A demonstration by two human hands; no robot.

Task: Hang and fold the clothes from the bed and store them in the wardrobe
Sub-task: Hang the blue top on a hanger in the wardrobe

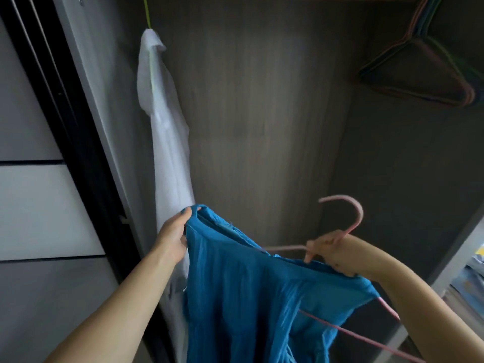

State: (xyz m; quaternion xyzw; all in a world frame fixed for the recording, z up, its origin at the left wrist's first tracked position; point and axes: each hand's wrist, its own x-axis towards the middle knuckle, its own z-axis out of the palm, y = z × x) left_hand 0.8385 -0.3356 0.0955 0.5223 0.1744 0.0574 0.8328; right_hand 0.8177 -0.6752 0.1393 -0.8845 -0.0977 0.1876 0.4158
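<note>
A blue garment [251, 297] hangs in front of me inside the open wardrobe [262, 113]. My left hand [174, 235] grips its upper left edge. My right hand [335, 254] holds a pink hanger [351, 218] at the neck together with the garment's top edge. The hanger's hook points up and its lower bar runs out to the lower right, partly under the fabric.
A white garment [165, 132] hangs on a green hanger [147, 14] at the wardrobe's left side. Several empty coloured hangers [424, 66] hang at the upper right. The sliding door frame [78, 127] stands on the left. A shelf with items [471, 279] shows at the right edge.
</note>
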